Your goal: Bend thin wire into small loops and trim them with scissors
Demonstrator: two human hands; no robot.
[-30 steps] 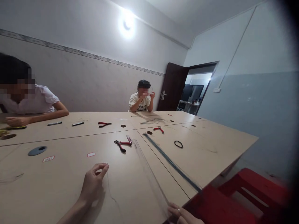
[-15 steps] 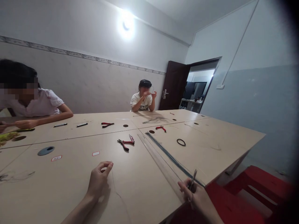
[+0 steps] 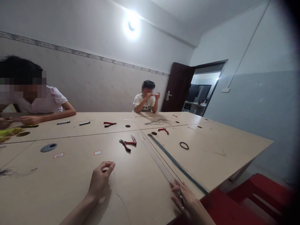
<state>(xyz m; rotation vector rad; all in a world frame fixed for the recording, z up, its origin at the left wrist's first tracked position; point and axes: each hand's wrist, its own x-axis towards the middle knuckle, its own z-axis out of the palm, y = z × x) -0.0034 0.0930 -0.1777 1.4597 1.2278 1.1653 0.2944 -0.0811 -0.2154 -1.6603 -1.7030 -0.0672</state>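
My left hand (image 3: 100, 178) rests on the tan table (image 3: 140, 175) with thumb and forefinger pinched on the end of a thin wire (image 3: 116, 190). The wire trails toward me across the tabletop. My right hand (image 3: 187, 203) lies at the near end of a long clear ruler (image 3: 156, 157), fingertips touching it. A small thin metal tool (image 3: 181, 198) shows between its fingers. A long bundle of dark wires (image 3: 174, 163) lies just right of the ruler.
Red-handled pliers (image 3: 125, 144) and small snips (image 3: 134, 139) lie beyond my left hand. Also on the table are a black ring (image 3: 184, 145), more red pliers (image 3: 163, 129), and a grey disc (image 3: 48, 147). A person (image 3: 37, 101) sits left, another (image 3: 145, 101) opposite. A red stool (image 3: 248, 200) stands right.
My right hand came up from the table edge with the small metal tool, then lowered flat onto the ruler's near end. The left hand kept its pinch on the wire.
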